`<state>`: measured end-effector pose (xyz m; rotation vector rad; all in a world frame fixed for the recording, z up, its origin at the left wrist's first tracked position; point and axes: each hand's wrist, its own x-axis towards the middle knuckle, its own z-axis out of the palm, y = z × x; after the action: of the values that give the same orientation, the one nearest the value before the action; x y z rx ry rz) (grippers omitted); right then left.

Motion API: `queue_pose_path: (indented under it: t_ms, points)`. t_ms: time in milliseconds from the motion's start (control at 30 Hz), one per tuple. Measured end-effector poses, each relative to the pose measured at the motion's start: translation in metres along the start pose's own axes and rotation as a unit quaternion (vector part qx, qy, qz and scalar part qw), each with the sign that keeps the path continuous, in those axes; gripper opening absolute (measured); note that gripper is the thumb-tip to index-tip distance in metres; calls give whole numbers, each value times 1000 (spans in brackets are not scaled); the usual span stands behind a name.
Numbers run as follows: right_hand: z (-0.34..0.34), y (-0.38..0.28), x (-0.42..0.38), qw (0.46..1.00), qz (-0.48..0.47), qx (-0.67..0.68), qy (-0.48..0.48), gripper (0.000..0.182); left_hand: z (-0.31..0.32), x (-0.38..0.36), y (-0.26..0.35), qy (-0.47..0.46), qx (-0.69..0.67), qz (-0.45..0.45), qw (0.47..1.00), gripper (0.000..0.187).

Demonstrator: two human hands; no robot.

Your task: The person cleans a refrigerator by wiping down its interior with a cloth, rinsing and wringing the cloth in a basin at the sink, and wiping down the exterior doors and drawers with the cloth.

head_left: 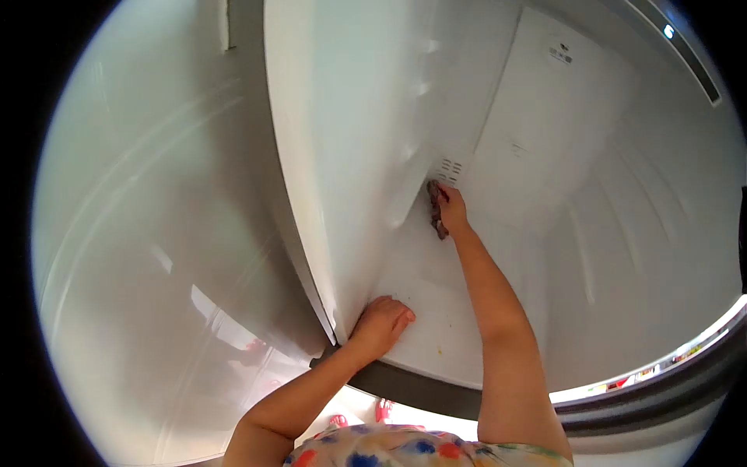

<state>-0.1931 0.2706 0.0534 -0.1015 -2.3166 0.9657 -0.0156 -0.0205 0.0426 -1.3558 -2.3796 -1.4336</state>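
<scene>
Deep inside a white refrigerator compartment, my right hand (451,210) grips a crumpled grey-brown cloth (436,210). The cloth is in the back left corner, low down, just below a slotted vent (449,169). Closer to me, my left hand (380,324) rests near the front left of the compartment floor (428,311), with its fingers curled in and nothing visible in them. Small dark specks and a yellowish bit (440,351) lie on that floor.
The compartment's left wall (342,156) rises beside both arms, and a smooth glossy panel (148,233) stands further left. At the back is a white panel (545,117) with a small label. A dark front edge (420,388) runs below my arms. A lit display (669,32) sits upper right.
</scene>
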Motion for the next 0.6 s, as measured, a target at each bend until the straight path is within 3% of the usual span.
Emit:
queue_pose_path:
  t_ms: [167, 333, 433, 600]
  points:
    - [39, 30, 25, 986, -35, -117, -117, 39, 0, -2, 3, 0, 27, -7, 1000, 20]
    - [22, 32, 6, 959, -87, -214, -166, 44, 3, -3, 1, 1, 45, 4, 999, 20]
    - [11, 32, 3, 952, -107, -225, -180, 45, 1, -3, 3, 4, 35, 8, 999, 20]
    - [16, 34, -18, 962, -43, -249, -107, 43, 0, -4, 4, 2, 29, 12, 1000, 20]
